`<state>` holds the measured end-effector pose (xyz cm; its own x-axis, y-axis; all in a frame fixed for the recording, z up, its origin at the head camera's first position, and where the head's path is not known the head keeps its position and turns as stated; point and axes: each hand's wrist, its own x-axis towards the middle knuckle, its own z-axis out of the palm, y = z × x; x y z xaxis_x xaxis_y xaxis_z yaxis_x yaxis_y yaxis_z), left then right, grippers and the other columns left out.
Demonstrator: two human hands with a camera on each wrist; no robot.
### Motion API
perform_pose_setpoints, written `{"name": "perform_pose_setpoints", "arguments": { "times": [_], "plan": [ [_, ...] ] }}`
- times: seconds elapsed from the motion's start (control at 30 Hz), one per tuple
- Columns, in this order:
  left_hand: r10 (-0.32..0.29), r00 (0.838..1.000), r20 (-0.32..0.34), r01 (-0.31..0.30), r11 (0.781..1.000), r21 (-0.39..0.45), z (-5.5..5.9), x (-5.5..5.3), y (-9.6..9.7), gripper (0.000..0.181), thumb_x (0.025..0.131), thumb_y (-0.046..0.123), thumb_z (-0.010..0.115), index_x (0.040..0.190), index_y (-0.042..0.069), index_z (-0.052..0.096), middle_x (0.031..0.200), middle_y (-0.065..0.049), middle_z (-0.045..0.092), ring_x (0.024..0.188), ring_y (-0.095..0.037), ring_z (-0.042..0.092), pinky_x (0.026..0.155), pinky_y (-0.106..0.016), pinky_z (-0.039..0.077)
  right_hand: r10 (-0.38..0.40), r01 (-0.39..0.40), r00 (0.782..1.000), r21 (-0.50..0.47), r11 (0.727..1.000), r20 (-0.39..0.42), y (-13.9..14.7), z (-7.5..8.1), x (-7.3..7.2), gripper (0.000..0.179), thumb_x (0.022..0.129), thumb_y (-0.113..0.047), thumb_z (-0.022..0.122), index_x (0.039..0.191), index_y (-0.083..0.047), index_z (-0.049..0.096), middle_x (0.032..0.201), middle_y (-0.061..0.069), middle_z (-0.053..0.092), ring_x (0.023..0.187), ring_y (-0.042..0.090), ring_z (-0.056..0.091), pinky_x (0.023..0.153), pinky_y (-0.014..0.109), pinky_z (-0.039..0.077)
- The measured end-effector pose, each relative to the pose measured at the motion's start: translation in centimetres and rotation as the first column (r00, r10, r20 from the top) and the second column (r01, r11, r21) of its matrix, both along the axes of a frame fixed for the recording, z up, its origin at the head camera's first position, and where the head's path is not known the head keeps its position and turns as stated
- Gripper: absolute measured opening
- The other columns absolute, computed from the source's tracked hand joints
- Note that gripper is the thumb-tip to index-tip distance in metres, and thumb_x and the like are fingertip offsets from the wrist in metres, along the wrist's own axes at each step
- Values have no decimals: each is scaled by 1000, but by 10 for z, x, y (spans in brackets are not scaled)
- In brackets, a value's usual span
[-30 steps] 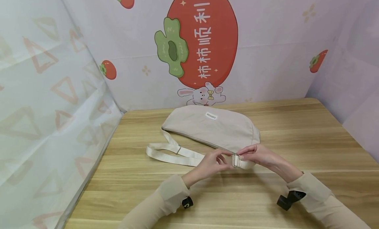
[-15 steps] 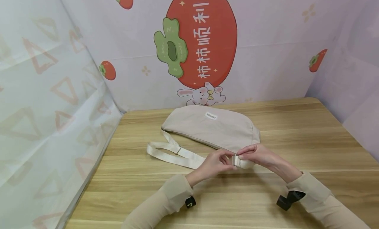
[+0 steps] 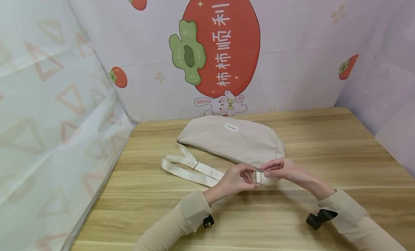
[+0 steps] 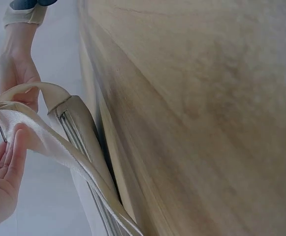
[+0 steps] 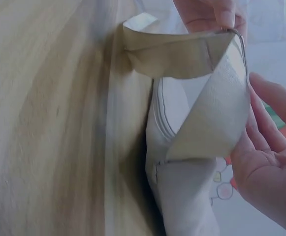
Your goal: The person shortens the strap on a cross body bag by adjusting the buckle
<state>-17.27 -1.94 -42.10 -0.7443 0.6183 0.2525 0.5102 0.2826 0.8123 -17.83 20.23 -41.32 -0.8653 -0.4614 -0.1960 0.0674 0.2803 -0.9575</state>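
Observation:
A beige waist bag (image 3: 230, 139) with a small white label lies on the table. Its cream webbing strap (image 3: 194, 176) loops out to the left. At the near right corner of the bag, a silver rectangular slide buckle (image 3: 258, 177) is threaded with this strap. My left hand (image 3: 236, 179) pinches the buckle between thumb and fingers. From the other side my right hand (image 3: 286, 170) holds the strap beside the buckle with its fingertips. In the right wrist view the webbing (image 5: 216, 103) rises from the bag's end and folds over the metal bar; the fingertips there are partly hidden.
A second metal adjuster (image 3: 195, 165) sits on the strap further left. The wooden table (image 3: 155, 222) runs up to a printed cloth backdrop (image 3: 291, 74), with cloth also hanging at both sides. Black wrist cameras (image 3: 321, 218) sit under the cuffs.
My left hand has shifted slightly right, closer to the right hand, and the buckle has tilted a little. The right hand has moved slightly right. The bag's body stays put.

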Motion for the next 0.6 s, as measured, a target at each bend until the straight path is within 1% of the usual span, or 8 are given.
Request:
{"name": "perform_pose_setpoints", "arguments": {
  "times": [0.13,0.23,0.3,0.37,0.47,0.6],
  "plan": [
    [31,999,20,-31,999,19,0,0,-2,37,67,5,75,100,0,59,73,-6,61,62,2,54,60,-16,49,13,-11,997,29,1000,-74,10,5,1,41,83,-19,62,112,9,55,100,8,64,89,5,58,76,22,46],
    [52,998,24,-53,998,43,14,7,-4,36,67,3,75,99,-4,59,73,-12,62,63,-10,58,62,-26,51,22,-19,990,26,999,-139,18,6,1,39,83,-17,61,110,10,55,99,11,65,89,7,60,78,21,46],
    [66,997,31,-67,996,54,24,11,-4,35,67,0,74,98,-6,59,73,-16,62,64,-20,60,64,-32,52,29,-26,986,24,999,-167,22,5,1,36,84,-15,61,108,11,56,97,10,65,88,7,61,77,20,47],
    [79,996,30,-81,995,61,32,15,-5,35,67,-2,73,98,-8,58,72,-19,62,66,-27,60,65,-36,51,47,-43,981,24,999,-191,24,5,2,33,84,-13,60,106,11,57,96,10,65,87,7,61,76,20,47],
    [100,994,42,-102,993,52,22,9,-5,36,67,0,74,99,-6,59,73,-17,63,68,-28,61,67,-37,51,58,-51,974,37,998,-218,25,5,3,30,84,-12,60,104,10,59,95,11,65,86,5,60,73,20,48],
    [118,991,56,-121,991,58,4,0,-5,37,67,5,76,100,-1,60,73,-11,64,66,-17,60,67,-37,51,71,-52,960,77,996,-271,20,5,4,27,83,-12,62,102,7,62,94,9,66,83,3,59,69,20,49]
  ]
}}
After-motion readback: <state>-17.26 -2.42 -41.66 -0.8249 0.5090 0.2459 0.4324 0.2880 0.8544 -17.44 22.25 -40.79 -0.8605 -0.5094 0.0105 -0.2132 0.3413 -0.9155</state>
